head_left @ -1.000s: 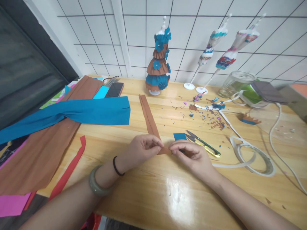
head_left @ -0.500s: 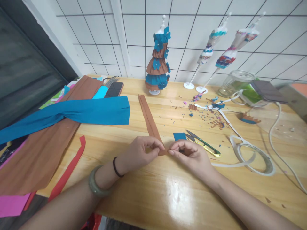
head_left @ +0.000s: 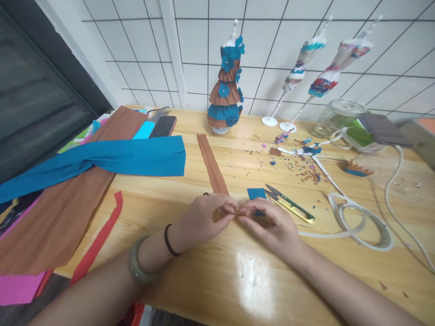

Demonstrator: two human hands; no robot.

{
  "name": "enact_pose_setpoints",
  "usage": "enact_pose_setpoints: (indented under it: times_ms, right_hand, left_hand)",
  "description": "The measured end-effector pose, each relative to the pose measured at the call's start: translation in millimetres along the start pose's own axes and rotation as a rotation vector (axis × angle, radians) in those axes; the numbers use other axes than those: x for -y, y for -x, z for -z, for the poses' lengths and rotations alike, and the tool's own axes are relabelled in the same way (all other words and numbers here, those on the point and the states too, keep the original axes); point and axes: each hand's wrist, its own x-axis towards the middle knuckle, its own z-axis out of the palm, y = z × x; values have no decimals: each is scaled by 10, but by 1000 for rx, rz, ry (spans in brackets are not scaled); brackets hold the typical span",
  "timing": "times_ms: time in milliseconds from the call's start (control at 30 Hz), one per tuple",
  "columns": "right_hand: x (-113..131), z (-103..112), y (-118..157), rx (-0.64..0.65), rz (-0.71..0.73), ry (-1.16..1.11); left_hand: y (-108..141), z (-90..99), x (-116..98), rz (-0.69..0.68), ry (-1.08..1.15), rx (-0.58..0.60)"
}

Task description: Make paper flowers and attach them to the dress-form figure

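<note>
Both hands pinch the near end of a brown crepe paper strip point(head_left: 213, 165), which stretches away across the wooden table. My left hand point(head_left: 207, 216), with a hair tie and a bangle on its wrist, is closed on the strip's end. Fingertips almost touching the left ones, my right hand point(head_left: 268, 222) grips the same end, where the paper looks folded or gathered between them. Just beyond the right hand lie a small blue paper piece point(head_left: 256, 194), partly covered by its fingers, and yellow-handled thread snips point(head_left: 292, 204).
Blue crepe paper point(head_left: 142, 156) lies over a wide brown sheet point(head_left: 68, 217) at left, near a red strip point(head_left: 98, 235). A ruffled dress form point(head_left: 224, 93) stands at the back. Rolled white tape point(head_left: 374, 226), paper scraps point(head_left: 302, 167) and a glass jar point(head_left: 340, 117) are on the right.
The brown strip's near end has been drawn up and bunched between my fingertips. Both hands remain close together, with the fingers slightly shifted. The whole view has moved a little.
</note>
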Motion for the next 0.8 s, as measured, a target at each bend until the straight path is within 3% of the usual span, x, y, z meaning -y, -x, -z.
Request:
enact_pose_setpoints:
  times_ms: [200,400,800]
  right_hand:
    - [41,14,-29,-5,27,-3]
    - [48,20,-24,-1,45,4]
    - [47,15,-28,32,35,-32]
  left_hand:
    - [2,6,-8,-75,-145,4]
    - [-8,29,-29,-29,-166,63]
    - [-9,29,13,-104,-173,112]
